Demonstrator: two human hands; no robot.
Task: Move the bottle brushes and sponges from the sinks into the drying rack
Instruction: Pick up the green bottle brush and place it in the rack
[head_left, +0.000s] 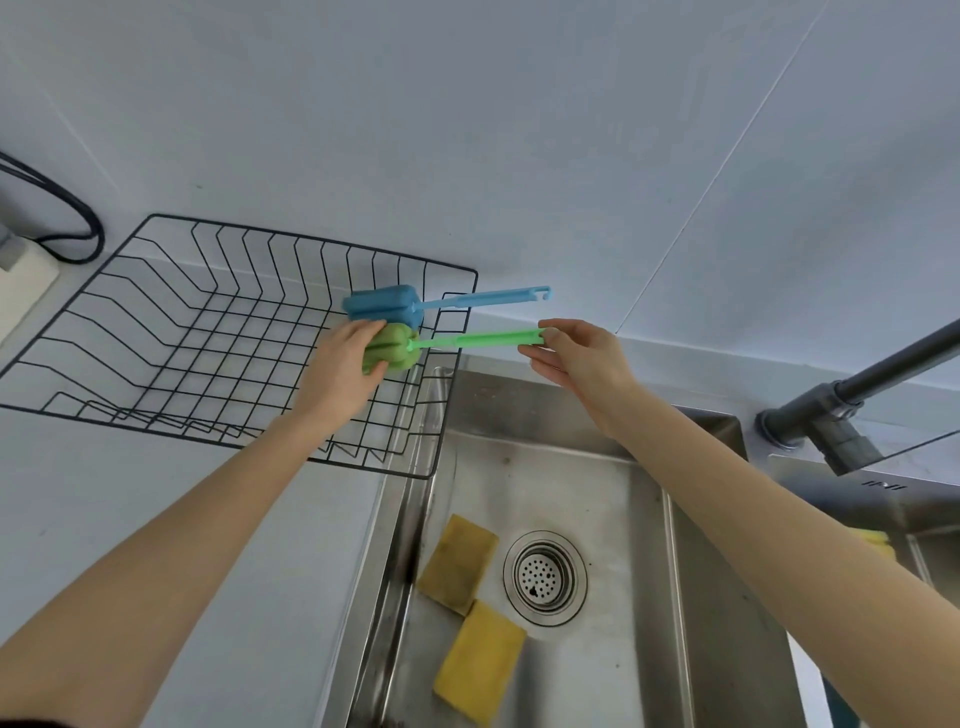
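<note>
You are working at a pale grey countertop (130, 493) set against a plain pale wall (467, 130), with a stainless steel sink (649, 545) let into it on your right. A black wire drying rack (156, 332) stands on the counter just beside the sink's left rim, and its near right corner overhangs that rim. A dark faucet (852, 395) rises at the right, between this basin and a second one, where a yellow sponge edge (875, 540) shows. A black cable (62, 208) loops at the far left.

Your left hand (343, 374) is closed around the foam head of the green bottle brush (410, 349), over the rack's right side. Your right hand (582, 353) pinches the tip of its handle narrowly. The blue bottle brush (384, 306) lies just behind, head in the rack, handle projecting over the rim. Two yellow sponges (460, 564) (480, 660) lie in the near basin beside the drain (545, 576), touching at a corner.
</note>
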